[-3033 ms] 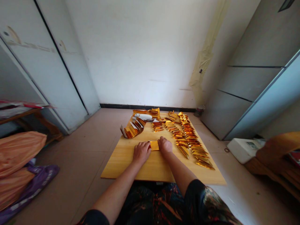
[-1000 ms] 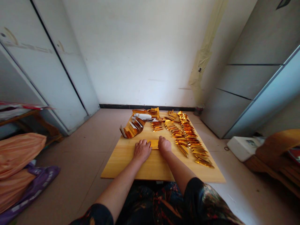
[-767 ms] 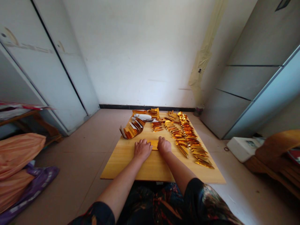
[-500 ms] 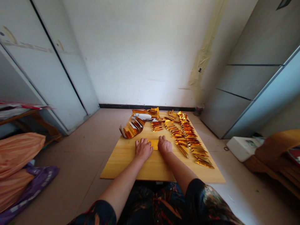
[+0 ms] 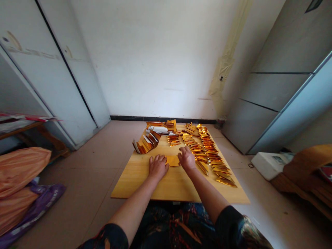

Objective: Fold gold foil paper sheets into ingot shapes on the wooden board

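A small gold paper (image 5: 173, 160) lies flat on the wooden table (image 5: 160, 188) between my hands. My left hand (image 5: 157, 166) rests on its left end, palm down with fingers spread. At the right end of the paper is my right hand (image 5: 186, 158), its fingers bent and a little apart; whether the fingertips pinch anything is too small to tell. Folded gold pieces (image 5: 207, 148) lie in overlapping rows on the right side of the table. A curved stack of gold sheets (image 5: 147, 142) stands at the back left.
More gold paper (image 5: 169, 125) and a white roll (image 5: 157, 129) are at the table's back edge. A short row of folded pieces (image 5: 173, 140) lies beyond my hands. Orange and purple bags (image 5: 23, 173) lie left; a white box (image 5: 268, 164) stands right.
My right hand has moved to the right and slightly up, uncovering more of the gold paper's right end. My left hand has stayed nearly in place.
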The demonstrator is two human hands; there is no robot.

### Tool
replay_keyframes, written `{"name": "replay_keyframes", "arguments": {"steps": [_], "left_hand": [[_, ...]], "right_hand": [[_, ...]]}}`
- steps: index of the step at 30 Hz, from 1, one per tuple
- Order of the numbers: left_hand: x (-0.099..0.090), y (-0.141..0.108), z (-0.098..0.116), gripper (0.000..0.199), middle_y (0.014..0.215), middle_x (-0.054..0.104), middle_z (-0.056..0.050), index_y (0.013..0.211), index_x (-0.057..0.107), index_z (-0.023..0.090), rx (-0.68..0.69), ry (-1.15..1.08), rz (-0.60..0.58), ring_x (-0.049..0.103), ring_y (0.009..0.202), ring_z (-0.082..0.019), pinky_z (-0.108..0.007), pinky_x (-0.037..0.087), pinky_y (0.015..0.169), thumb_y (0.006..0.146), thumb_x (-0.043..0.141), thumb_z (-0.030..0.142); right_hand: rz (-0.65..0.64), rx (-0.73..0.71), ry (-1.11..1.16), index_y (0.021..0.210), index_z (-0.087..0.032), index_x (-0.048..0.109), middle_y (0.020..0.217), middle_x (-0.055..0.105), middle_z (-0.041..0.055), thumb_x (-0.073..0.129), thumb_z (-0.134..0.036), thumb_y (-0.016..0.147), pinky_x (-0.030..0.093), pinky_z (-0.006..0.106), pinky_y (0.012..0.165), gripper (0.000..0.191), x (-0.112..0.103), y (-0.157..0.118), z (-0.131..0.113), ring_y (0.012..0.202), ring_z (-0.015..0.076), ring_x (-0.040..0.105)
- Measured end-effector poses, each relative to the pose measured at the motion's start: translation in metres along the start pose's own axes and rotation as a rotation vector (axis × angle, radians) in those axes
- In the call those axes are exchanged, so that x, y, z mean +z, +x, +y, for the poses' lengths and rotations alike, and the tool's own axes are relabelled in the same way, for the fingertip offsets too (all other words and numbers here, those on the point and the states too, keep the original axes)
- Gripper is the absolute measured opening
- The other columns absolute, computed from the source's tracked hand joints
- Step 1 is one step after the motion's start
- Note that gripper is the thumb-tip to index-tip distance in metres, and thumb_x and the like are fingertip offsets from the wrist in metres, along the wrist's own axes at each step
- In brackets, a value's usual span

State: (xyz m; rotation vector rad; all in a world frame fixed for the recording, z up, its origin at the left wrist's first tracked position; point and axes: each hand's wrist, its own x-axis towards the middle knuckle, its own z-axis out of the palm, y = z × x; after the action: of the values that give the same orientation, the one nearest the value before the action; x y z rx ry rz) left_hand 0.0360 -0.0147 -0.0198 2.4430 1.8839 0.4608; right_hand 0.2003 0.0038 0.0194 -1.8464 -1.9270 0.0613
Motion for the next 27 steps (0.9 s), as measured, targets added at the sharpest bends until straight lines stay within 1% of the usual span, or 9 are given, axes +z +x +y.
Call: {"name": "replay_keyframes", "arguments": {"steps": [1,2,5,9,12,15,21,25,27], "left_hand": [[0.000,0.000,0.000,0.030,0.130,0.055,-0.005,0.113,0.060,0.027,0.000,0.005,-0.004,0.040,0.123,-0.027,-0.054,0.022,0.104,0.085,0.048,0.033],[-0.001,0.000,-0.001,0.031,0.131,0.054,-0.005,0.114,0.059,0.027,-0.002,0.009,-0.009,0.040,0.123,-0.028,-0.054,0.022,0.104,0.085,0.048,0.033],[-0.002,0.000,-0.001,0.031,0.131,0.054,-0.005,0.114,0.059,0.026,-0.006,0.014,-0.015,0.041,0.122,-0.028,-0.053,0.022,0.103,0.086,0.048,0.033],[-0.005,0.000,0.000,0.025,0.129,0.056,-0.004,0.105,0.062,0.027,-0.003,0.006,-0.010,0.044,0.118,-0.025,-0.049,0.026,0.101,0.086,0.048,0.033],[-0.007,0.000,-0.002,0.024,0.132,0.054,-0.002,0.104,0.062,0.027,0.001,-0.003,-0.031,0.044,0.118,-0.025,-0.046,0.029,0.098,0.085,0.049,0.035],[-0.007,0.001,-0.008,0.029,0.135,0.052,0.000,0.110,0.060,0.031,0.015,-0.025,-0.067,0.041,0.121,-0.025,-0.047,0.030,0.098,0.086,0.047,0.038],[-0.004,0.005,-0.025,0.041,0.145,0.040,0.003,0.128,0.047,0.038,0.030,-0.026,-0.227,0.033,0.131,-0.026,-0.055,0.025,0.102,0.088,0.041,0.033],[-0.003,0.007,-0.031,0.044,0.147,0.036,0.003,0.131,0.044,0.039,0.061,-0.020,-0.272,0.031,0.133,-0.025,-0.055,0.026,0.102,0.089,0.037,0.028],[-0.002,0.007,-0.031,0.045,0.148,0.036,0.003,0.131,0.043,0.039,0.067,-0.019,-0.274,0.031,0.133,-0.025,-0.055,0.025,0.102,0.089,0.036,0.026]], "right_hand": [[0.039,0.009,0.075,0.102,-0.018,0.062,0.105,0.062,0.0071,0.045,-0.017,0.084,0.043,0.024,0.076,0.025,-0.003,0.003,-0.006,0.090,0.0165,0.059],[0.023,0.000,0.153,0.098,-0.018,0.064,0.099,0.064,0.0057,0.045,-0.014,0.082,0.043,0.022,0.076,0.025,-0.004,0.005,-0.013,0.089,0.0153,0.059],[-0.197,-0.061,0.308,0.087,-0.019,0.068,0.087,0.069,0.0014,0.050,-0.011,0.076,0.043,0.019,0.072,0.023,0.002,0.009,-0.028,0.080,0.0128,0.061],[-0.381,-0.013,0.220,0.082,-0.018,0.071,0.084,0.071,0.0030,0.054,-0.013,0.074,0.042,0.019,0.068,0.019,0.018,0.000,-0.027,0.079,0.0141,0.062],[-0.404,0.012,0.125,0.086,-0.019,0.071,0.088,0.072,0.0041,0.052,-0.016,0.078,0.041,0.019,0.069,0.021,0.021,-0.008,-0.018,0.083,0.0147,0.063],[-0.420,0.016,0.081,0.088,-0.020,0.070,0.091,0.072,0.0039,0.049,-0.016,0.080,0.041,0.019,0.070,0.023,0.018,-0.009,-0.014,0.085,0.0145,0.064],[-0.443,0.049,0.029,0.089,-0.020,0.069,0.094,0.071,0.0058,0.049,-0.019,0.080,0.042,0.021,0.068,0.022,0.017,-0.005,-0.015,0.086,0.0160,0.064],[-0.470,0.100,0.008,0.092,-0.021,0.068,0.095,0.071,0.0062,0.056,-0.028,0.076,0.044,0.023,0.068,0.021,0.016,-0.006,-0.021,0.087,0.0183,0.065],[-0.483,0.135,-0.014,0.095,-0.021,0.067,0.097,0.070,0.0078,0.060,-0.037,0.074,0.046,0.025,0.070,0.027,0.016,-0.007,-0.027,0.090,0.0203,0.065]]}}
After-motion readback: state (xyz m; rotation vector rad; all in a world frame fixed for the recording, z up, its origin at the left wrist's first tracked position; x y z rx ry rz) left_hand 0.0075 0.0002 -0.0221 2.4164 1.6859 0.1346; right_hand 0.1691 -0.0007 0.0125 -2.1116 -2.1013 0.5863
